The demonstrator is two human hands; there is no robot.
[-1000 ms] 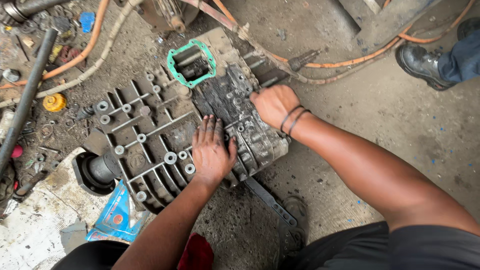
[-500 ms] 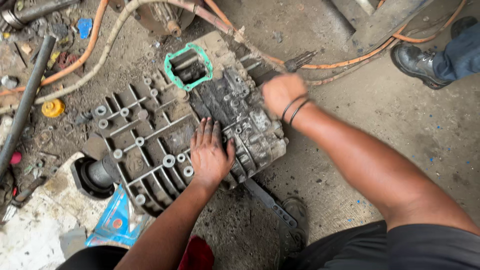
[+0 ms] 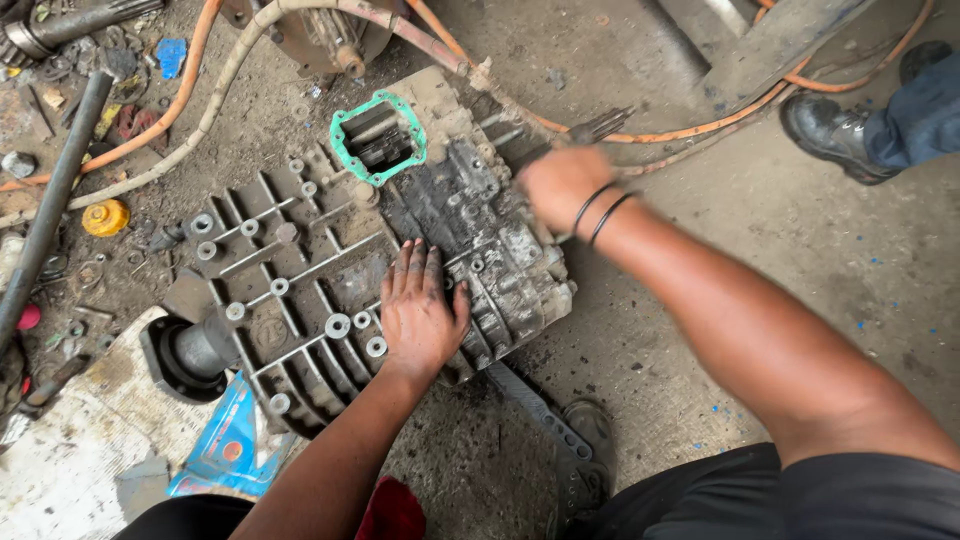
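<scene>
A large grey ribbed gearbox housing (image 3: 290, 290) lies on the dirty concrete floor, with a green gasket (image 3: 378, 138) around an opening at its far end. A grimy dark valve-body section (image 3: 490, 250) covers its right half. My left hand (image 3: 420, 310) lies flat on the housing, fingers spread, pressing at the edge of the grimy section. My right hand (image 3: 558, 185), blurred, with two black bands at the wrist, is closed at the section's far right corner. What it grips is hidden; a splined shaft end (image 3: 600, 125) sticks out just beyond it.
Orange hoses (image 3: 700, 125) and a pale hose (image 3: 215, 95) run across the floor behind the housing. A long steel bar (image 3: 55, 200), a yellow cap (image 3: 105, 217) and small parts lie at left. Another person's black boot (image 3: 830, 135) stands at upper right. Blue packaging (image 3: 225, 440) lies near my knee.
My right hand has slid up and to the right along the grimy section, toward the shaft end. My left hand has stayed flat on the housing.
</scene>
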